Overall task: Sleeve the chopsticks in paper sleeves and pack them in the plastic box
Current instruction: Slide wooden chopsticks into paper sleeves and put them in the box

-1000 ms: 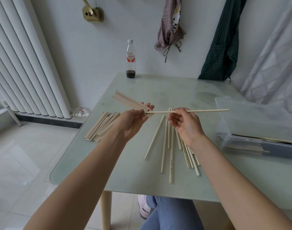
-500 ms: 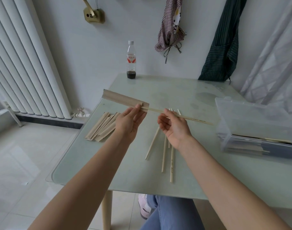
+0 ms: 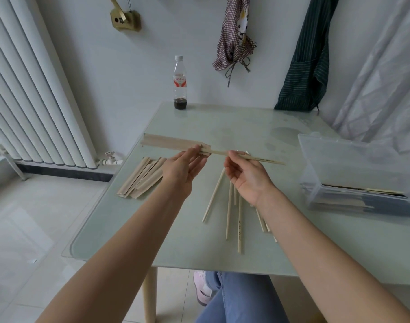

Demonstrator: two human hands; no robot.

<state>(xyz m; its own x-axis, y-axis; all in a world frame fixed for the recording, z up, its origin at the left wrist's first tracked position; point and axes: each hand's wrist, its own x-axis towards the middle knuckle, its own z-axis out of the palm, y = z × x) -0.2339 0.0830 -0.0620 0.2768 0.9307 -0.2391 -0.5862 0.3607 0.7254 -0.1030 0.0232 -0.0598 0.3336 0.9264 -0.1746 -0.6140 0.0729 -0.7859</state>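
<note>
The left hand (image 3: 183, 169) is pinching the paper sleeve (image 3: 173, 143) level, mouth facing right, while the right hand (image 3: 247, 176) is pinching the chopstick (image 3: 257, 159) to feed it inside.

Left hand (image 3: 184, 169) holds sleeve (image 3: 173, 143), right hand (image 3: 248, 177) chopstick (image 3: 257, 159)

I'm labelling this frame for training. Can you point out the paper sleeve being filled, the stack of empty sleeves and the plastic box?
paper sleeve (image 3: 171, 142), head view, middle of its flat face.
stack of empty sleeves (image 3: 142, 177), head view, centre of the pile.
plastic box (image 3: 353, 159), head view, clear side wall.
</note>
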